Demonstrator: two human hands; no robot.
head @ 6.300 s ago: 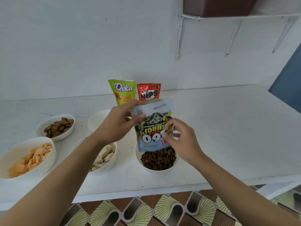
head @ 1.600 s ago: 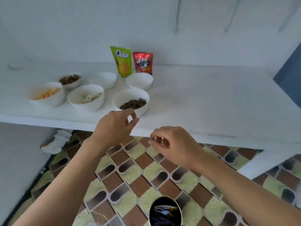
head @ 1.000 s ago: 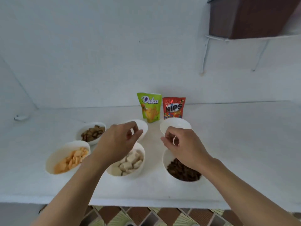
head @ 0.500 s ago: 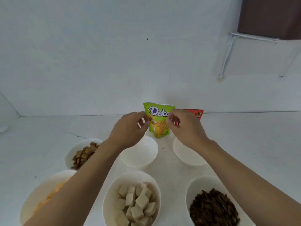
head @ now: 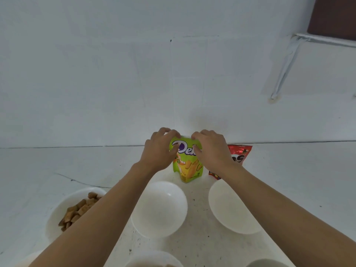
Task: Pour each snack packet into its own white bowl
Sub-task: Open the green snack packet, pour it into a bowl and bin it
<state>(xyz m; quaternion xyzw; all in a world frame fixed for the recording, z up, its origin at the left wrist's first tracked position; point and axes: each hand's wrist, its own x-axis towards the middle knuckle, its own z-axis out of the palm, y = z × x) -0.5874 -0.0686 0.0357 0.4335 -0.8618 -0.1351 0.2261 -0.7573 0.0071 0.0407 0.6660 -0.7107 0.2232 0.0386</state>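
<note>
A green Deka snack packet (head: 187,166) stands upright at the back of the white table, near the wall. My left hand (head: 160,151) grips its top left corner and my right hand (head: 211,149) grips its top right corner. A red Nips packet (head: 239,156) stands just to its right, partly hidden by my right wrist. Two empty white bowls sit in front of the packets: one (head: 159,208) under my left forearm's right side, the other (head: 229,209) partly under my right forearm.
A white bowl of brown snack pieces (head: 75,207) sits at the left, partly behind my left arm. Rims of more bowls (head: 154,259) show at the bottom edge. The white wall rises right behind the packets, and a shelf bracket (head: 285,66) hangs at upper right.
Both hands moved forward from just short of the green packet and now hold its top corners. The view has moved closer to the table's back.
</note>
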